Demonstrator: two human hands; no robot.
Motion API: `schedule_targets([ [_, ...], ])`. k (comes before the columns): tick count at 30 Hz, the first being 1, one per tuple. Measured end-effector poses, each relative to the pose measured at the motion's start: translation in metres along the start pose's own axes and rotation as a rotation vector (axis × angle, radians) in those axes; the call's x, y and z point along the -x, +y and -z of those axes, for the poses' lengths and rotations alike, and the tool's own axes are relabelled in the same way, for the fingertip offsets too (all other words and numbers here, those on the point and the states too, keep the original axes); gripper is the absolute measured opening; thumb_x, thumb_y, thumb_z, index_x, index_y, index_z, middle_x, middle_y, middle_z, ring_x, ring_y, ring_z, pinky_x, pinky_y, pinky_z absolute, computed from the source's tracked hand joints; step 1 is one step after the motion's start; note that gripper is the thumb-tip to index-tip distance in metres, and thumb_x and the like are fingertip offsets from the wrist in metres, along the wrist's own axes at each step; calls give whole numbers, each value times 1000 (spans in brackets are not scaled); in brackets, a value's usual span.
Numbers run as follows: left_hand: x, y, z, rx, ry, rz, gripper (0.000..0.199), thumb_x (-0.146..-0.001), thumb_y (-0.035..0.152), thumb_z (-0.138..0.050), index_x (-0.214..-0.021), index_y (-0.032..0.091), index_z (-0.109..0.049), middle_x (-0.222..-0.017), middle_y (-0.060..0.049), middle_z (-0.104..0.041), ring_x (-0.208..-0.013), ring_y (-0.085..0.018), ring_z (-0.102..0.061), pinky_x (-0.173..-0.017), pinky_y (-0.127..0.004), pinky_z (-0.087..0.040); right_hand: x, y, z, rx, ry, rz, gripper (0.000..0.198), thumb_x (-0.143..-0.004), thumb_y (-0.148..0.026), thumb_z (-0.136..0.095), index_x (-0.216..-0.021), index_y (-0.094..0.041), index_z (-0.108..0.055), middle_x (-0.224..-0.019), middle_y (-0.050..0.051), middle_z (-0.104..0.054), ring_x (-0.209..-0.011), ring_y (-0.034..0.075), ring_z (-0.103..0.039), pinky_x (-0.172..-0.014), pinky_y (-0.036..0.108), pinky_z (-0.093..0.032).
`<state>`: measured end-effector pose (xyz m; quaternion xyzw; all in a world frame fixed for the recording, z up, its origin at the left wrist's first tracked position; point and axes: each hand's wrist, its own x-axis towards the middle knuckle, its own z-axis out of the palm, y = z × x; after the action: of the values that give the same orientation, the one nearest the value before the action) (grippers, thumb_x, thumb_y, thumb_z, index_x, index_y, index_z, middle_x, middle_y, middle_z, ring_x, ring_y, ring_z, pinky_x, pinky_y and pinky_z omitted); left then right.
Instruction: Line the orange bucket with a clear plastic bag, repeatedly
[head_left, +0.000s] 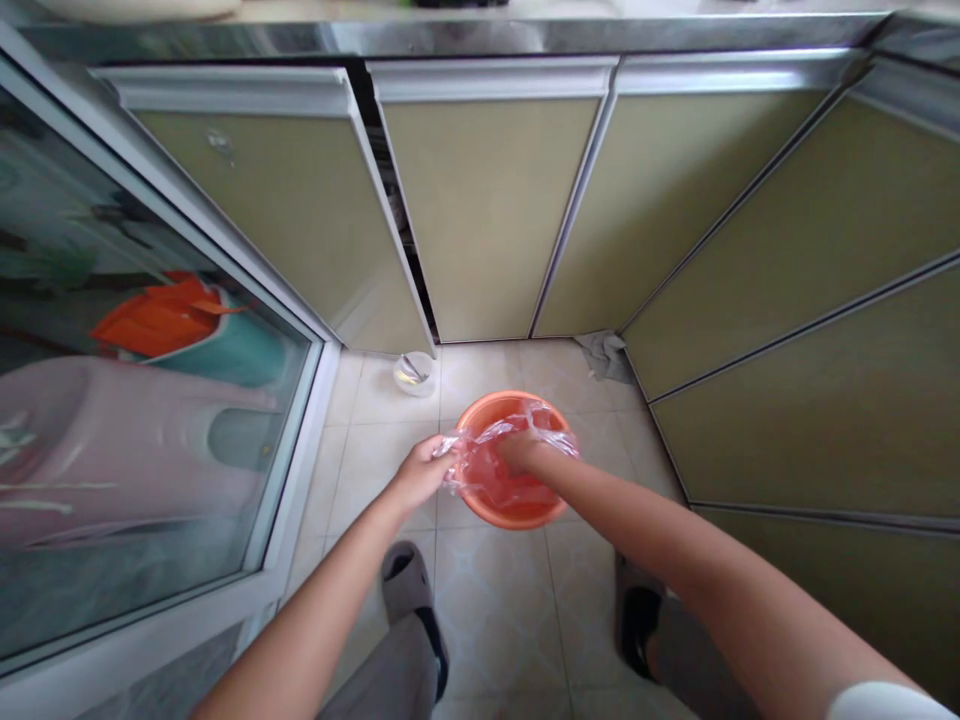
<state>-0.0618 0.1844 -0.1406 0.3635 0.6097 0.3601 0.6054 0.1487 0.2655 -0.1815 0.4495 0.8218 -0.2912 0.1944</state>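
An orange basin [517,520] stands on the tiled floor between my feet. Clear plastic film, perhaps a thin bag [491,485], lies loosely over and inside it. My left hand [429,468] pinches the edge of this plastic at the basin's left rim. Down inside the basin, within the plastic, is my right hand [517,452]; its fingers are blurred and partly covered, so their grip cannot be made out.
A small clear tub [415,374] sits on the floor by the cabinets. A grey cloth [604,355] lies in the corner. One cabinet door [277,210] is slightly ajar. At left is a glass door [150,430], with a pink container and a teal bucket behind it.
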Motion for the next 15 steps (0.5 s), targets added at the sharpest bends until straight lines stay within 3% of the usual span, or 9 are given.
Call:
schedule_targets([
  [3,5,-7,6,-65,25,-21,27,-70,38,-79,-86,18,-72,-71,-1,-69,-59,-16,-58,-58,-27,-43,30,11,32,123,-17,7,45,-80,-25,-80,-124,-18,-74,-120,17,-76,-111,35,-72,-98,46,-56],
  [7,11,-21,14,-142,59,-50,28,-66,37,-83,-85,20,-71,-67,0,-67,-56,-16,-57,-55,-26,-42,91,33,50,181,124,-90,50,-92,-34,-66,-141,-23,-65,-130,18,-72,-117,34,-70,-96,47,-54],
  [11,18,-35,21,-204,-8,-49,30,-62,39,-86,-79,21,-71,-65,1,-66,-58,-16,-57,-55,-25,-41,129,47,36,148,68,-223,49,-100,-43,-55,-146,-27,-61,-132,18,-71,-119,38,-70,-94,50,-54],
  [15,23,-44,28,-314,-84,-38,29,-65,44,-83,-74,21,-69,-64,1,-65,-57,-17,-57,-56,-25,-40,140,54,14,130,-71,-320,44,-104,-38,-48,-143,-25,-62,-129,20,-73,-120,39,-70,-93,50,-53],
])
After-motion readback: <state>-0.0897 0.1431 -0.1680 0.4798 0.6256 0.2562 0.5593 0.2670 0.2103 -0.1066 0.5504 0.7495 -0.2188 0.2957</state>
